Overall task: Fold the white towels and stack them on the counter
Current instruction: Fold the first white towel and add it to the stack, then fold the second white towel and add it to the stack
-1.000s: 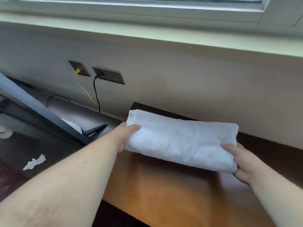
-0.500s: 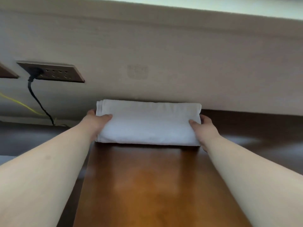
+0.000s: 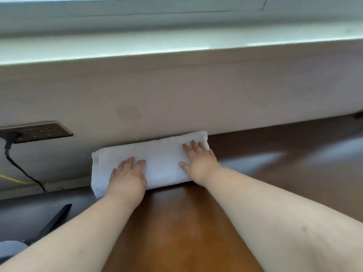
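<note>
A folded white towel (image 3: 161, 160) lies on the brown wooden counter (image 3: 176, 228), pushed up against the wall at the counter's far left corner. My left hand (image 3: 127, 177) rests flat on the towel's left half, palm down, fingers spread. My right hand (image 3: 200, 161) lies flat on its right half, fingers pointing toward the wall. Neither hand grips the cloth; both press on top of it.
A brown wall socket plate (image 3: 37, 131) with a black plug and cable (image 3: 17, 165) is at the left, beside a yellow cable (image 3: 13, 179). A dark object (image 3: 55, 220) sits lower left, below the counter's left edge. The window sill (image 3: 176, 48) runs above.
The towel went from being carried by its ends to lying on the counter against the wall. Both hands left its ends and now lie flat on top of it.
</note>
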